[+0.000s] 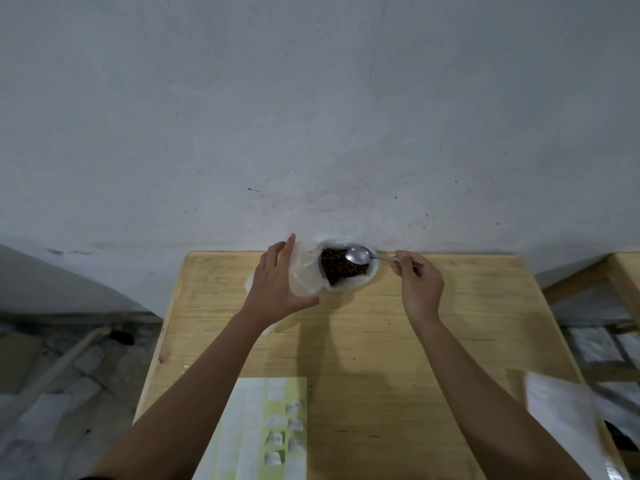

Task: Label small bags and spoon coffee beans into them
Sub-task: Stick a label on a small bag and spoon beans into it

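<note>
A pale wooden table [415,341] stands pushed against a stained grey-white wall [311,116], and we work at its far edge. The fingers of our right hand [420,282] are clamped together on the thin handle of a shiny metal spoon [360,255], whose bowl looks empty and hovers over the open clear plastic sack of dark coffee beans [341,268]. Our left hand [275,282] grips a small translucent plastic bag [303,271] between long, nearly straight fingers and a thumb hooked under it, just beside the sack. We cannot tell whether the little bag's mouth is open.

The risks, as we judge them:
- The handle is pinched near its end, so a loaded spoon may tip and scatter beans across the table.
- A limp, half-closed small bag would let beans bounce off its rim.
- The sack leans by the wall — a hard dig could topple it.

Nearer us lies a yellow-green sheet of white labels [273,427] — well apart from any spill.
</note>
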### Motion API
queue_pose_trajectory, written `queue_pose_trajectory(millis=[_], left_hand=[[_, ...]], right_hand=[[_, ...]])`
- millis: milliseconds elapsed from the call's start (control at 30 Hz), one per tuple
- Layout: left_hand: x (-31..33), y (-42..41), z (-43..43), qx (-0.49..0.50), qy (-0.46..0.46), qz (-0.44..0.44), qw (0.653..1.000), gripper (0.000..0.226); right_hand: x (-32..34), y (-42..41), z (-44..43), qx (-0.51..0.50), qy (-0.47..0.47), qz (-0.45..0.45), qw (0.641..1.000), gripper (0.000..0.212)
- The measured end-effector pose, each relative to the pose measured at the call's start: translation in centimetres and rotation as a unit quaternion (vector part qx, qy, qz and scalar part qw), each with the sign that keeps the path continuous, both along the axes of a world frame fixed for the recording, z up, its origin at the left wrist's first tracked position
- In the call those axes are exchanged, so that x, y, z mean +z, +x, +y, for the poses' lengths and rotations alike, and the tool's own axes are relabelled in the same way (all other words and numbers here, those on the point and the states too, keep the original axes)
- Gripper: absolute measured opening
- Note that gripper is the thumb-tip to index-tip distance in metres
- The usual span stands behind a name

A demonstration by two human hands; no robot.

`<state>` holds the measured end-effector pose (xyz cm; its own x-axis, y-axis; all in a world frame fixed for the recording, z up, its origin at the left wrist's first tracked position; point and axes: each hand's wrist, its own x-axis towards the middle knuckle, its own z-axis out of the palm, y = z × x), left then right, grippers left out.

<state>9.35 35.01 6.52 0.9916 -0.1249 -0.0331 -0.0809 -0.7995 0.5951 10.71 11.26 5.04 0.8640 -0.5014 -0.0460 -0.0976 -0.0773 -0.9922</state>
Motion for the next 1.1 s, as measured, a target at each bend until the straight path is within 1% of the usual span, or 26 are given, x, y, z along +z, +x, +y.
queue_pose_trajectory(millis=[100, 133, 200, 300, 367, 433, 533, 633, 767, 833, 900, 1000, 1067, 1100], left_hand=[[-0.3, -0.1, 0.4, -0.011, -0.036, 0.003, 0.999, 0.123], [-0.4, -0.1, 0.5, -0.015, -0.046, 0.001, 0.999, 0.122], [-0.5, -0.1, 0.7, -0.024, -0.057, -0.003, 0.998, 0.119], [-0.6, -0.1, 0.9, -0.039, -0.05, -0.013, 0.998, 0.113], [-0.7, -0.1, 0.8, -0.046, -0.047, -0.015, 0.998, 0.112], [-0.9, -0.1, 0.3, -0.055, -0.044, -0.013, 0.997, 0.112], [-1.1, 0.0, 0.2, -0.059, -0.026, -0.02, 0.998, 0.11], [-1.6, 0.3, -0.3, -0.055, 0.014, -0.019, 0.998, 0.111], [-1.9, 0.8, -2.3, -0.047, 0.053, -0.019, 0.997, 0.113], [-2.0, 1.0, -3.3, -0.046, 0.058, -0.013, 0.997, 0.114], [-2.2, 1.1, -4.3, -0.053, 0.057, -0.013, 0.997, 0.115], [-2.2, 1.1, -6.0, -0.074, 0.045, -0.028, 0.996, 0.112], [-2.3, 1.0, -6.7, -0.084, 0.037, -0.037, 0.995, 0.109], [-2.4, 0.9, -6.8, -0.087, 0.038, -0.044, 0.995, 0.108]], right_hand=[[-1.0, 0.3, 0.9, 0.009, -0.089, 0.03, 0.996, 0.024], [-1.3, 0.4, 1.2, 0.011, -0.102, 0.039, 0.994, 0.025], [-1.9, 0.6, 2.0, 0.014, -0.093, 0.065, 0.993, 0.024], [-2.7, 0.9, 3.0, -0.008, -0.02, 0.117, 0.993, 0.023], [-3.0, 1.2, 3.1, -0.05, 0.058, 0.133, 0.988, 0.024], [-3.1, 1.2, 2.3, -0.094, 0.121, 0.144, 0.977, 0.031], [-2.8, 1.3, 1.5, -0.122, 0.219, 0.141, 0.958, 0.033], [-1.8, 1.1, 0.5, -0.126, 0.257, 0.114, 0.951, 0.031], [0.7, 0.4, -1.4, -0.103, 0.26, 0.08, 0.957, 0.027], [1.9, 0.0, -2.1, -0.07, 0.249, 0.061, 0.964, 0.028], [2.7, -0.6, -2.7, -0.012, 0.209, 0.046, 0.977, 0.029], [3.4, -1.5, -3.1, 0.084, 0.13, 0.022, 0.988, 0.025], [3.6, -1.7, -3.2, 0.112, 0.084, 0.009, 0.99, 0.022], [3.8, -1.8, -3.3, 0.107, 0.072, 0.0, 0.992, 0.021]])
